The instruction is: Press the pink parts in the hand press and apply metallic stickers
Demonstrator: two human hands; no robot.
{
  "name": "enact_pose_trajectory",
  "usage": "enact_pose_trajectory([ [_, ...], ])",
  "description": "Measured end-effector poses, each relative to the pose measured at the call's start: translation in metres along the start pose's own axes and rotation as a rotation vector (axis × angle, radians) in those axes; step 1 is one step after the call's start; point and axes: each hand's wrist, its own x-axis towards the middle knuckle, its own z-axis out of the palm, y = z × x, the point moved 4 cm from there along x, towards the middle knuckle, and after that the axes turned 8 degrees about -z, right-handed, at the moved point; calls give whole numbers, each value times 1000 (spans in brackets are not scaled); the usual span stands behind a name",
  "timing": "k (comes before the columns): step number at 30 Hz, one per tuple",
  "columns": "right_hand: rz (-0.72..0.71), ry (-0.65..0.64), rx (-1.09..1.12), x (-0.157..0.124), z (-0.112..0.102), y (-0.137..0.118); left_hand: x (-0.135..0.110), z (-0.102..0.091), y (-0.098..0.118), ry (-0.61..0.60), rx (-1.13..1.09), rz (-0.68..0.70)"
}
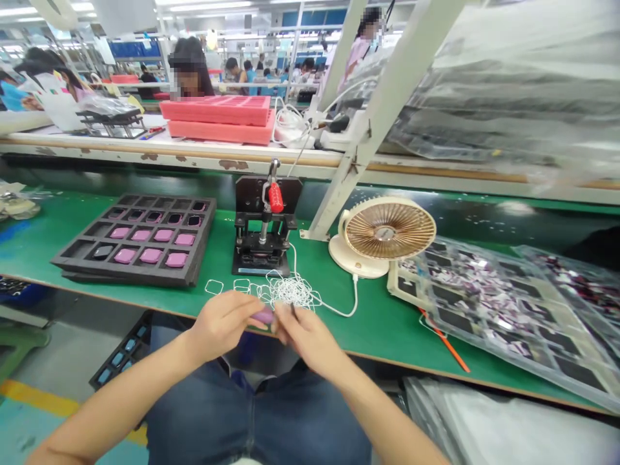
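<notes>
My left hand point(223, 326) and my right hand point(305, 337) meet above the front edge of the green workbench point(378, 329). Between their fingertips is a small pink-purple piece point(264, 316), held from both sides. A thin dark sliver point(293, 310) shows by my right fingers, too small to identify. Just beyond my hands lies a tangle of fine white loops point(290, 292). A black foam tray point(130, 274) to the left holds several similar pink pieces in its cells, and some cells look dark.
A small black bench press point(265, 223) with a red handle stands ahead, a white cable trailing from it. To the right are a cream desk fan point(387, 229) and clear plastic trays point(498, 303) of packaged parts. Co-workers point(190, 70) sit beyond the raised shelf with pink foam trays point(216, 111).
</notes>
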Motion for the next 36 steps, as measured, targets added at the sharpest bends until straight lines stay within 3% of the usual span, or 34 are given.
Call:
enact_pose_trajectory([
  [4,-662,411,-587,41,-49,-86,26,8,-35,12,81,-242],
  [5,-816,432,-715,52,-54,-105,33,14,-43,-4,102,-273],
  [7,-1013,355,-974,77,-54,-126,45,28,-57,-44,141,-329],
  [10,-1134,236,-1182,110,-47,-134,50,44,-70,-91,185,-391],
  [12,-1177,270,-1139,124,-48,-142,48,48,-73,-104,193,-419],
  [16,-1125,578,-978,134,-68,-171,43,41,-74,-97,129,-456],
  [18,-1047,713,-959,127,-75,-168,41,29,-73,-50,77,-475],
  [20,-903,629,-1006,116,-71,-140,34,14,-71,24,35,-497],
  [22,-749,360,-1112,104,-55,-91,23,0,-69,87,7,-519],
  [24,-678,185,-1173,96,-40,-41,10,-9,-67,126,-8,-537],
  [27,-572,36,-1256,107,-27,7,-2,-12,-61,170,5,-541],
  [29,-505,-26,-1305,126,-24,17,-3,-11,-58,198,32,-526],
  [32,-458,-91,-1344,151,-24,12,6,-9,-56,227,79,-480],
  [36,-491,-146,-1312,150,-30,4,27,-3,-64,214,136,-413],
])
